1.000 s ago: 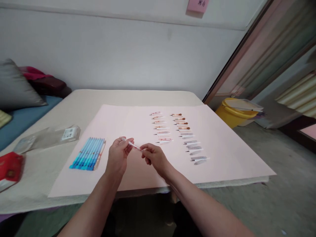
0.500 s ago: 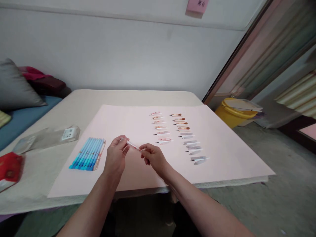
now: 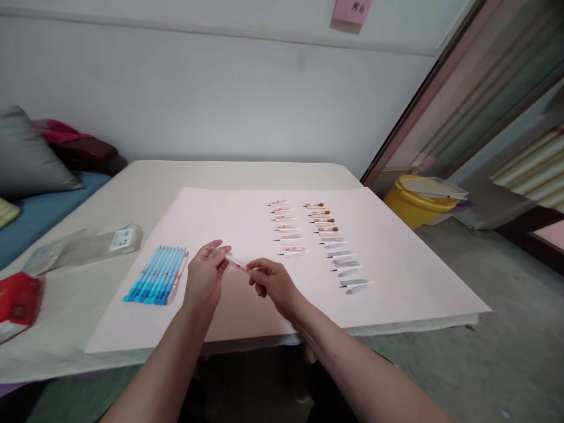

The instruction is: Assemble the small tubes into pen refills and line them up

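Note:
A slim white pen (image 3: pixel 237 262) with small red marks spans the gap between my hands, above the pale pink sheet (image 3: pixel 238 320). My left hand (image 3: pixel 207 271) pinches its far-left end. At the other end, the fingertips of my right hand (image 3: pixel 269 278) close on it. Left of my hands lies a row of blue pens (image 3: pixel 156 275), with pale, patterned pens (image 3: pixel 178 277) along its right side. Farther right, two columns of dismantled pens rest on the sheet: patterned barrels with white refills (image 3: pixel 288 237), and brown-ended and grey barrels (image 3: pixel 326 229).
A clear plastic bag (image 3: pixel 88 247) with a white label lies on the table's left part, near a red packet (image 3: pixel 20 299). A yellow bucket (image 3: pixel 409 205) stands on the floor past the right side. The white wall (image 3: pixel 220 100) rises behind the table.
Both hands have shifted very slightly left with the pen still between them. The pens on the sheet have not moved.

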`<action>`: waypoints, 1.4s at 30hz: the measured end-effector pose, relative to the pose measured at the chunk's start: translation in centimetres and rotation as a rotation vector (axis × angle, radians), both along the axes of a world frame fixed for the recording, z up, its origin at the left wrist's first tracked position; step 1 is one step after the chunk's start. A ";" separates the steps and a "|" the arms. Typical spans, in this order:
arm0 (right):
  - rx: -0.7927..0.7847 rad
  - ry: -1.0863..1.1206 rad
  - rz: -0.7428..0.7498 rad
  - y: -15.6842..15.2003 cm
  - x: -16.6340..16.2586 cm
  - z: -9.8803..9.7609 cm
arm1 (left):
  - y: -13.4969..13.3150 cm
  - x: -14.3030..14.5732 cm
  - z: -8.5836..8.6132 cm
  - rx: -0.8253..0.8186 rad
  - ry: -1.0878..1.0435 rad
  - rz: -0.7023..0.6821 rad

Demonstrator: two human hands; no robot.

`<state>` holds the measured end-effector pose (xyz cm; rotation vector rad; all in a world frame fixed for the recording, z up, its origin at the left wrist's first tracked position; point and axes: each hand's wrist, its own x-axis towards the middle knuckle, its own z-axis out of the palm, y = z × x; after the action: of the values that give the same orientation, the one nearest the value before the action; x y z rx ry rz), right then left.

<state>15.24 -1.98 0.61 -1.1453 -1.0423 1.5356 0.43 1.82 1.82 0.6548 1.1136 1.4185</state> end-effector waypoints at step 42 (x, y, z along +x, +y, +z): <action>-0.274 0.329 0.025 0.1 0.5 0.0 | -0.4 0.3 0.6 0.015 -0.011 -0.035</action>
<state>15.70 -1.84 0.60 -1.0160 -0.6419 1.8536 0.70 1.46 2.46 0.6736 1.0784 1.4003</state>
